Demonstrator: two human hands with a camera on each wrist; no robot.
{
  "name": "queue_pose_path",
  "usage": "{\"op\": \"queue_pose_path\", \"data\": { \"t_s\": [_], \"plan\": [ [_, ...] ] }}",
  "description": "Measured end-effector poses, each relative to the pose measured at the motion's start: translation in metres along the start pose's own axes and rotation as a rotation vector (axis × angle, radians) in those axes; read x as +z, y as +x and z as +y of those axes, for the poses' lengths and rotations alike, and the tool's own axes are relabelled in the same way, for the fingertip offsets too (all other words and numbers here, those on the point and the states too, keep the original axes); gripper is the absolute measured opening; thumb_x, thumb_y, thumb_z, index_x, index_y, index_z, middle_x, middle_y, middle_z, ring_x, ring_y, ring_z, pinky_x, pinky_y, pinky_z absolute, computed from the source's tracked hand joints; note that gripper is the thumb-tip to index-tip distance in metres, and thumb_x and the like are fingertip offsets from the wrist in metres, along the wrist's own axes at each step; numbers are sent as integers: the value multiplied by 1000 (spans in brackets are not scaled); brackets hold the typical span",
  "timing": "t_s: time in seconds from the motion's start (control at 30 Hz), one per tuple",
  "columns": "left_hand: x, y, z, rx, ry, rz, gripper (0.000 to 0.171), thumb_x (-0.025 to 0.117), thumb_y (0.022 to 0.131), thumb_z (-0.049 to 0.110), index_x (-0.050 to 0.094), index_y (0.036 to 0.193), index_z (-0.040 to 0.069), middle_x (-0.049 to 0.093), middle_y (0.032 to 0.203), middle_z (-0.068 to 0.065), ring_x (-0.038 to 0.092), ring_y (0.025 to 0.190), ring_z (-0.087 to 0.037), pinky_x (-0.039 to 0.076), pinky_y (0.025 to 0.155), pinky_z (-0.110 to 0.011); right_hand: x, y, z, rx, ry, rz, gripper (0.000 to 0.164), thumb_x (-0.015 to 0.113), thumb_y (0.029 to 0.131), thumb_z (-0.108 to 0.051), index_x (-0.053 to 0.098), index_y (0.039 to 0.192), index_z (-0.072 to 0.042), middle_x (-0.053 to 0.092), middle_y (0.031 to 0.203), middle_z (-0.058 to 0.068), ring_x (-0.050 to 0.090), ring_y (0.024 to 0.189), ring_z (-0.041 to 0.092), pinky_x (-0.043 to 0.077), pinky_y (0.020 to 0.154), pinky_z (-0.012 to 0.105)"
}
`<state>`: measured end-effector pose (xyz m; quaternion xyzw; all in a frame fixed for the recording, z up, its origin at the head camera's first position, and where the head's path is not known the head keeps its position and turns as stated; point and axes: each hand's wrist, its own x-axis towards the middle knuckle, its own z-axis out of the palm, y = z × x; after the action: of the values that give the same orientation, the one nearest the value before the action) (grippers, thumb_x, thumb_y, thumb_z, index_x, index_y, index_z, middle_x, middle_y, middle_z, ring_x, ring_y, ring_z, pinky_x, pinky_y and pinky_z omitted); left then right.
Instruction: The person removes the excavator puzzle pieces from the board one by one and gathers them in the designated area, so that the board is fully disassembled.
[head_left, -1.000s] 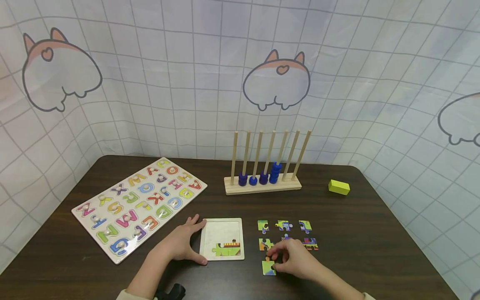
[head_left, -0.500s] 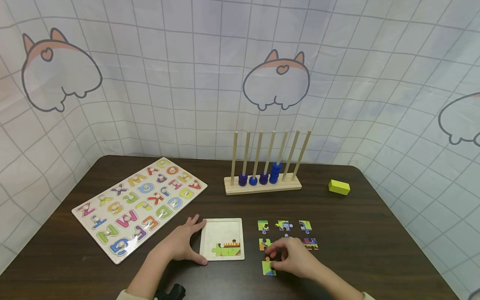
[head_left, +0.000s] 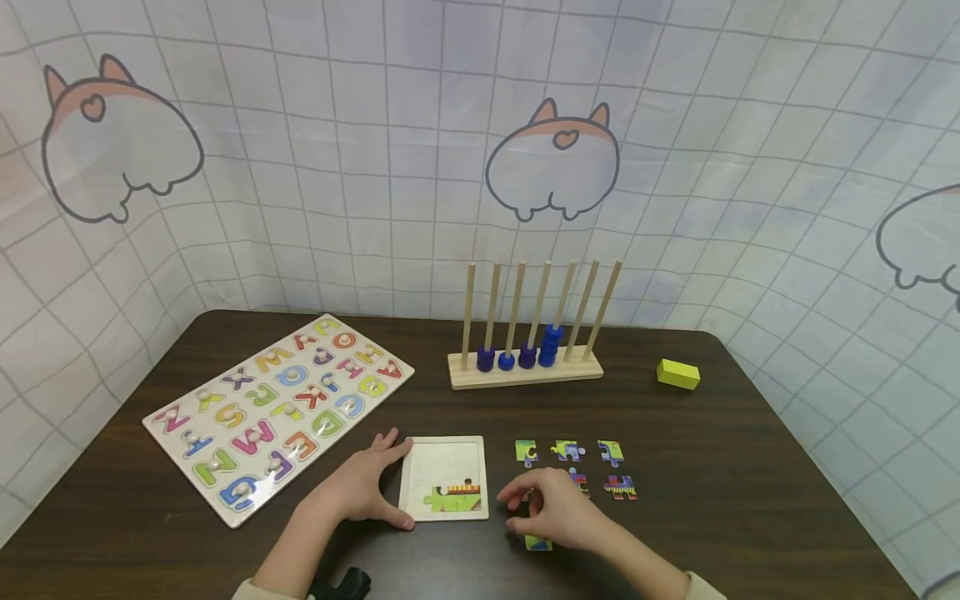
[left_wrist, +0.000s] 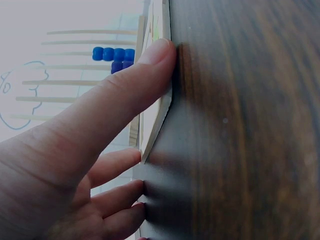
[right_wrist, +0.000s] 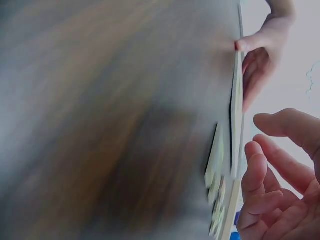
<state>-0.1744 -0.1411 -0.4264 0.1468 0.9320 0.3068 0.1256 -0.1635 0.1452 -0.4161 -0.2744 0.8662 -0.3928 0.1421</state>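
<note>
My left hand [head_left: 371, 483] rests at the left side of a small square puzzle tray [head_left: 442, 458], thumb at the near left corner and fingers at the far left corner. Several joined green and striped pieces [head_left: 453, 498] lie in the tray's lower right. The left wrist view shows the thumb [left_wrist: 150, 62] against the tray's edge. My right hand [head_left: 558, 508] is above the table just right of the tray, holding nothing; thumb and index finger are apart in the right wrist view. Beneath it, a green and blue puzzle piece [head_left: 538, 543] is partly covered, as are others.
Loose puzzle pieces [head_left: 568, 451] lie flat to the right of the tray. Behind stands a wooden peg stand [head_left: 525, 379] with blue and purple beads. An alphabet board [head_left: 277, 408] lies at left, a yellow block [head_left: 678, 375] at far right. A patterned curtain closes off the back.
My right hand has moved left from the loose pieces toward the tray, uncovering part of the middle row and covering more of the nearest piece. The left hand and tray have not moved.
</note>
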Motion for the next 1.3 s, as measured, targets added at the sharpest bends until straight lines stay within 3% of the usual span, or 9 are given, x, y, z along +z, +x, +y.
{"op": "queue_pose_path", "data": {
  "t_s": [0.33, 0.8, 1.3],
  "plan": [
    [0, 0, 0, -6, -5, -7, 106, 87, 51, 41, 40, 138, 4, 25, 146, -21, 19, 134, -41, 25, 102, -55, 16, 22, -14, -48, -6, 2, 22, 74, 70, -2, 70, 91, -4, 63, 74, -1, 46, 48, 2, 41, 46, 17],
    [-1, -2, 1, 6, -9, -1, 104, 87, 52, 41, 41, 137, 2, 26, 145, -23, 19, 133, -43, 25, 102, -55, 32, 48, -24, -29, -42, -3, 24, 78, 68, -7, 70, 90, -4, 62, 74, -1, 50, 56, 3, 44, 52, 17],
    [-2, -2, 1, 10, -20, -7, 104, 87, 52, 40, 40, 137, 3, 25, 145, -23, 18, 133, -43, 24, 102, -55, 39, 56, -37, 43, -285, 16, 23, 82, 65, -15, 68, 81, -7, 52, 67, -6, 43, 60, 3, 39, 58, 19]
  ]
}}
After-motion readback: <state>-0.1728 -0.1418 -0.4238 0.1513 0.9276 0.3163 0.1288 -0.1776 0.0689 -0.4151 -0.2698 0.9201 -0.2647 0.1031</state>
